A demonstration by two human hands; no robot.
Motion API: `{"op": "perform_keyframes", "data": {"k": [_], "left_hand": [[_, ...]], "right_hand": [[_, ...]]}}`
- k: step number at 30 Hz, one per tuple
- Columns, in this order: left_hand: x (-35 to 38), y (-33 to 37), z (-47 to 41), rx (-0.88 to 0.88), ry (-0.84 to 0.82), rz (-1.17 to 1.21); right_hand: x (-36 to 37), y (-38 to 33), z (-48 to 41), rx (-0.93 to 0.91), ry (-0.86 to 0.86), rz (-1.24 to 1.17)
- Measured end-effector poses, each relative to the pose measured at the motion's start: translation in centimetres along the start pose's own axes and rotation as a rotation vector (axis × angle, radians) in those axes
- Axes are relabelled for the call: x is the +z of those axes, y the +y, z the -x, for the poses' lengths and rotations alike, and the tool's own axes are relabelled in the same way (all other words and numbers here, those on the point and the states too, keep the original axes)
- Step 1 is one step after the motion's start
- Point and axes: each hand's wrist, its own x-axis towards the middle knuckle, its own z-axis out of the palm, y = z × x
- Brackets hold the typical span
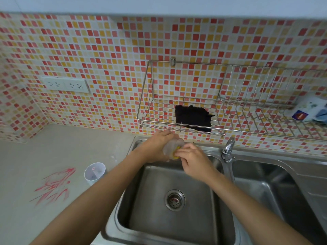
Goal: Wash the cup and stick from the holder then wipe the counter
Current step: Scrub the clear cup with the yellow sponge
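Note:
Over the back of the left sink basin (134,209), my left hand (155,147) grips a clear plastic cup (172,145) tilted on its side. My right hand (192,160) pinches a yellow sponge (177,152) at the cup's mouth. On the grey counter (53,156) to the left stands a white holder cup (94,173) with a pale stick inside it. Red scribbled marks (54,186) stain the counter left of the holder.
A faucet (228,147) stands between the two basins, with the right basin (265,191) beyond it. A wire rack (177,103) on the tiled wall holds a black cloth (192,117) and a packet (307,110) at the right. A wall socket (65,84) sits at the left.

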Motion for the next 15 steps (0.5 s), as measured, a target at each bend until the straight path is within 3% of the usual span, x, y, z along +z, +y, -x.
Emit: {"op": "perform_keyframes", "data": {"k": [2, 9, 15], "left_hand": [[0.4, -0.6, 0.4, -0.056, -0.01, 0.034], [1.0, -1.3, 0.2, -0.166, -0.061, 0.189], [2.5, -1.1, 0.9, -0.255, 0.101, 0.311]], "right_hand": [[-0.2, 0.6, 0.3, 0.073, -0.07, -0.117], [-0.6, 1.2, 0.6, -0.128, 0.023, 0.041], [-0.7, 0.5, -0.2, -0.073, 0.059, -0.056]]}}
